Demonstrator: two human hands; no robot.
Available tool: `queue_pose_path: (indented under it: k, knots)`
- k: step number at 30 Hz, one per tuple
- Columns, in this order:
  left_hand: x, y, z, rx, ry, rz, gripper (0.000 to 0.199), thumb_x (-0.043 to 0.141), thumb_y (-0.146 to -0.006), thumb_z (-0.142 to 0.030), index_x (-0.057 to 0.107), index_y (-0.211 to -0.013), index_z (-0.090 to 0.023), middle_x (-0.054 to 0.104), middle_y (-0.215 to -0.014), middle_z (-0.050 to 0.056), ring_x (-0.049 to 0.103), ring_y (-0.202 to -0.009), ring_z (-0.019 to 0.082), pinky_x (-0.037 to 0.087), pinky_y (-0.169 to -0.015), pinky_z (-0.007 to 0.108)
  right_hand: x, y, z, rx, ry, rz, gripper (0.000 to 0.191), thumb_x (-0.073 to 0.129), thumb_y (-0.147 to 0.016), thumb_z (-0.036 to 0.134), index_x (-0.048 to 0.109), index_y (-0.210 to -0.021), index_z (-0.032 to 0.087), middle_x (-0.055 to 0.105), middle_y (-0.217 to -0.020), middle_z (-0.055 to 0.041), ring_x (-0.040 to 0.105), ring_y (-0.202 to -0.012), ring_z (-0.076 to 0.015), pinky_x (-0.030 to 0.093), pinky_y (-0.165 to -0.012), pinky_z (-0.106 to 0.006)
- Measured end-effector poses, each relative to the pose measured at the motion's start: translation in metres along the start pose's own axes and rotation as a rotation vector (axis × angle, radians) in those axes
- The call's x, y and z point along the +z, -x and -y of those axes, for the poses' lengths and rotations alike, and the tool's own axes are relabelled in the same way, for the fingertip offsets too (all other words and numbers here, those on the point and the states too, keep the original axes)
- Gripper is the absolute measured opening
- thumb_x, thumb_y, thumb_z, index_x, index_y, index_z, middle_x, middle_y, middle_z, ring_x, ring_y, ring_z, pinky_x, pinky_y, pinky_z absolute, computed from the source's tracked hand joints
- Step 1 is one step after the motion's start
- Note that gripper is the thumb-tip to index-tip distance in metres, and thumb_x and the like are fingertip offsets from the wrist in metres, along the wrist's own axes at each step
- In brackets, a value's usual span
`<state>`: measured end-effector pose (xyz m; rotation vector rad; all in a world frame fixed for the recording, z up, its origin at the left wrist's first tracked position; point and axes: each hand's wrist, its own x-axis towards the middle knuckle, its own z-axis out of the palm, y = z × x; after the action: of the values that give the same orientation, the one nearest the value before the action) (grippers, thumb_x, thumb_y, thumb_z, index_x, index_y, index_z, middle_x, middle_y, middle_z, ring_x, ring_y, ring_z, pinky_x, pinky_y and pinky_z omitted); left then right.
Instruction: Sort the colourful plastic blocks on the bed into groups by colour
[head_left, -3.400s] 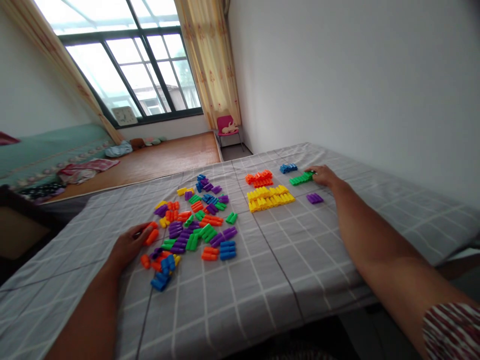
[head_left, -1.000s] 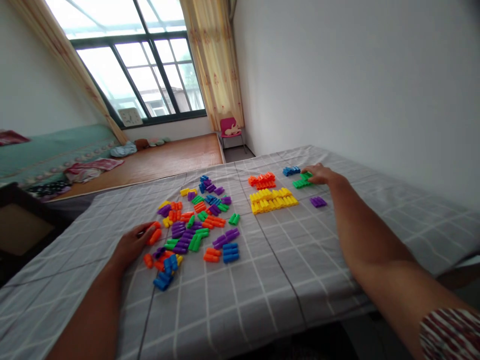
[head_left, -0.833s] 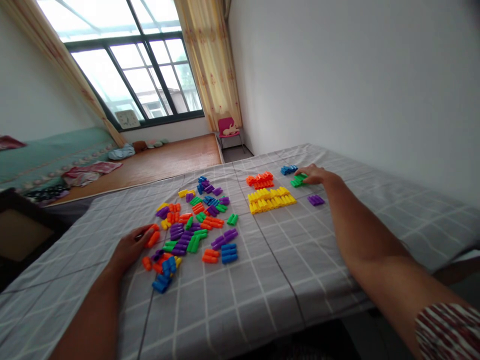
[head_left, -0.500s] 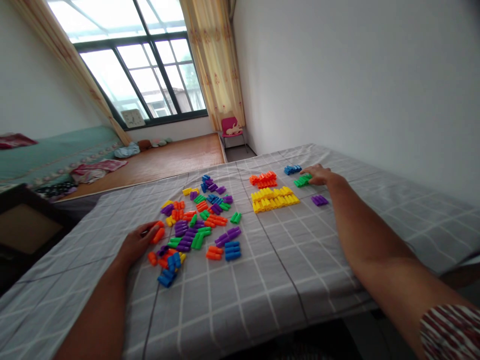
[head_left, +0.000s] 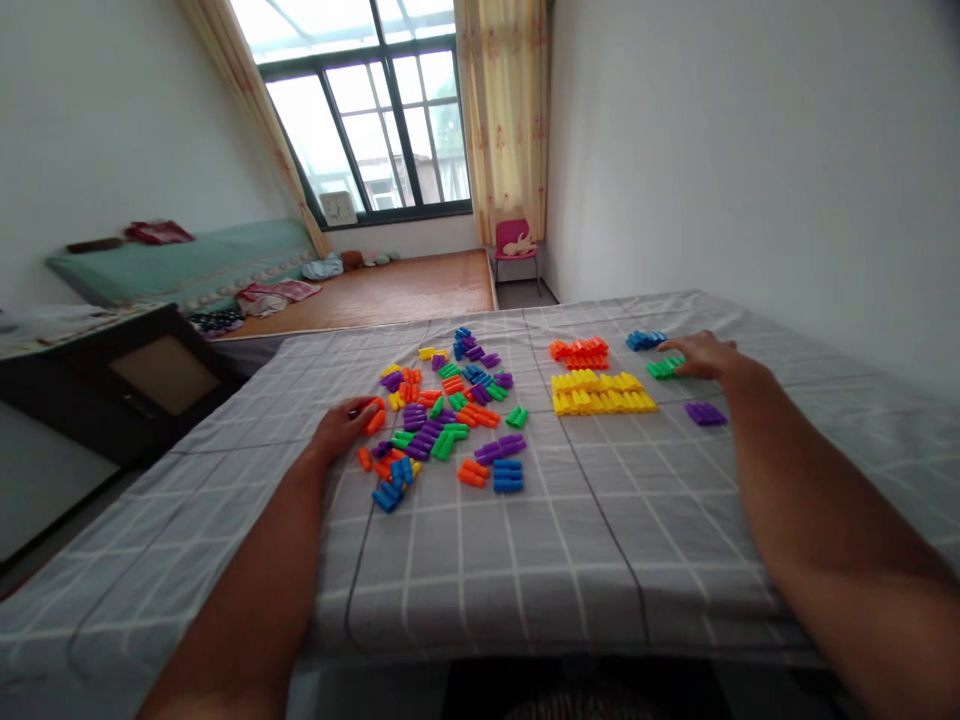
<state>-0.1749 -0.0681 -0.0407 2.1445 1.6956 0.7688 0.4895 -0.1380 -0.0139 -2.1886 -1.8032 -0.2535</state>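
At the left edge of a mixed pile of plastic building pieces (head_left: 427, 438), my left hand (head_left: 343, 428) has its fingers closed on an orange piece (head_left: 375, 420). The pile holds purple, green, orange, blue and yellow tube-like pieces. My right hand (head_left: 703, 356) reaches to the far right, its fingers around the end of a short row of green pieces (head_left: 664, 369). Beyond that hand lies a blue row (head_left: 646, 340), and nearer me a purple group (head_left: 705, 413). Left of these are stacked yellow rows (head_left: 604, 394) and stacked orange rows (head_left: 579, 353).
A grey checked cloth (head_left: 555, 560) covers the surface under the pieces. A white wall (head_left: 750, 150) runs along the right. Further off are a dark cabinet (head_left: 142, 400), a low wooden platform (head_left: 420, 290) and a pink chair (head_left: 514, 240).
The view has turned left, so everything appears further right. Both hands stay at the same pieces, the left at the orange piece and the right at the green row.
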Motion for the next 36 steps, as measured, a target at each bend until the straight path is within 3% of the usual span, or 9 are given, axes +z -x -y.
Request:
queue_pose_path:
  k: [3, 7, 11, 14, 18, 21, 25, 33, 36]
  knots:
    - [0.001, -0.002, 0.003, 0.008, 0.009, 0.002, 0.068, 0.049, -0.076, -0.067, 0.069, -0.115, -0.016, 0.070, -0.116, 0.010, 0.063, -0.106, 0.026, 0.050, -0.089, 0.032, -0.012, 0.000, 0.048, -0.053, 0.024, 0.127, 0.038, 0.065, -0.075, 0.015, 0.071, -0.112, 0.021, 0.062, -0.126, -0.0179, 0.050, -0.117, -0.0371, 0.041, -0.092, -0.054]
    - [0.004, -0.003, 0.008, 0.001, 0.016, 0.003, 0.066, 0.050, -0.076, -0.067, 0.069, -0.115, -0.017, 0.071, -0.114, 0.008, 0.065, -0.101, 0.024, 0.050, -0.087, 0.030, -0.017, 0.018, 0.153, -0.538, -0.241, 0.130, 0.033, 0.052, -0.087, 0.018, 0.067, -0.116, 0.022, 0.067, -0.119, -0.0086, 0.060, -0.109, -0.0231, 0.045, -0.097, -0.037]
    - [0.006, -0.003, 0.010, 0.003, 0.029, 0.000, 0.066, 0.050, -0.077, -0.066, 0.068, -0.117, -0.017, 0.071, -0.112, 0.008, 0.065, -0.098, 0.024, 0.050, -0.086, 0.031, -0.003, 0.043, 0.248, -0.862, -0.396, 0.258, 0.030, 0.057, -0.084, 0.016, 0.068, -0.112, 0.021, 0.070, -0.111, -0.0092, 0.063, -0.104, -0.0214, 0.047, -0.092, -0.034]
    - [0.005, -0.002, 0.008, 0.018, 0.030, -0.001, 0.065, 0.049, -0.078, -0.065, 0.069, -0.116, -0.017, 0.071, -0.113, 0.009, 0.065, -0.098, 0.024, 0.050, -0.087, 0.032, 0.008, 0.046, 0.298, -0.901, -0.340, 0.255, 0.029, 0.052, -0.087, 0.013, 0.068, -0.112, 0.019, 0.069, -0.112, -0.0106, 0.062, -0.105, -0.0208, 0.046, -0.092, -0.033]
    - [0.003, -0.002, 0.007, 0.022, 0.042, 0.024, 0.068, 0.049, -0.076, -0.068, 0.068, -0.117, -0.016, 0.070, -0.115, 0.009, 0.064, -0.101, 0.025, 0.050, -0.087, 0.031, 0.021, 0.033, 0.346, -0.861, -0.190, 0.231, 0.028, 0.050, -0.089, 0.017, 0.066, -0.113, 0.017, 0.067, -0.117, -0.0120, 0.059, -0.109, -0.0235, 0.045, -0.091, -0.034]
    - [0.001, -0.004, 0.008, 0.029, 0.031, 0.024, 0.069, 0.050, -0.075, -0.069, 0.069, -0.116, -0.017, 0.070, -0.115, 0.009, 0.065, -0.099, 0.024, 0.051, -0.085, 0.030, 0.029, 0.025, 0.369, -0.824, -0.098, 0.287, 0.025, 0.057, -0.085, 0.020, 0.068, -0.107, 0.016, 0.069, -0.113, -0.0119, 0.059, -0.107, -0.0256, 0.046, -0.088, -0.033]
    - [0.000, -0.006, 0.010, 0.048, -0.004, 0.023, 0.067, 0.049, -0.075, -0.069, 0.070, -0.115, -0.018, 0.071, -0.112, 0.008, 0.066, -0.097, 0.024, 0.051, -0.082, 0.029, 0.023, 0.022, 0.379, -0.747, -0.067, 0.338, 0.023, 0.067, -0.076, 0.020, 0.070, -0.099, 0.017, 0.070, -0.108, -0.0102, 0.062, -0.096, -0.0246, 0.048, -0.081, -0.031]
    - [-0.002, -0.008, 0.010, 0.018, -0.017, 0.032, 0.068, 0.050, -0.073, -0.069, 0.069, -0.115, -0.020, 0.072, -0.111, 0.007, 0.067, -0.097, 0.025, 0.052, -0.080, 0.029, -0.008, 0.031, 0.353, -0.756, -0.189, 0.281, 0.015, 0.067, -0.077, 0.017, 0.071, -0.092, 0.015, 0.067, -0.106, -0.0099, 0.060, -0.097, -0.0199, 0.046, -0.078, -0.026]
    - [-0.002, -0.010, 0.012, 0.013, -0.037, 0.029, 0.066, 0.050, -0.074, -0.068, 0.070, -0.115, -0.020, 0.071, -0.114, 0.007, 0.066, -0.101, 0.026, 0.052, -0.082, 0.029, -0.017, 0.042, 0.341, -0.794, -0.178, 0.326, 0.013, 0.068, -0.078, 0.022, 0.070, -0.089, 0.015, 0.070, -0.097, -0.0089, 0.063, -0.092, -0.0206, 0.044, -0.072, -0.026]
